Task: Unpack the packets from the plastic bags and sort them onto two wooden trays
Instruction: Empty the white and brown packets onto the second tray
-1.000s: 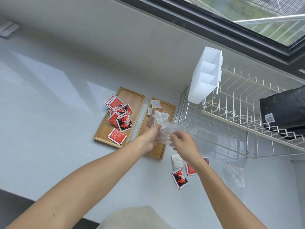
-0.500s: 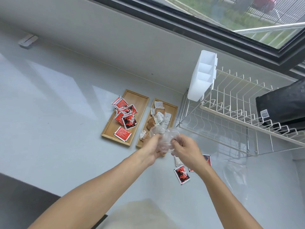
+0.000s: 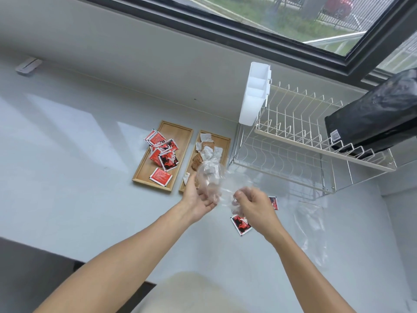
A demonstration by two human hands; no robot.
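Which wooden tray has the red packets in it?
The left wooden tray, farther from the dish rack. It holds a pile of red packets. The right wooden tray beside it holds white and brown packets instead.

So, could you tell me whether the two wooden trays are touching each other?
Apart. The head view shows a strip of grey counter between the left tray and the right tray along their whole length.
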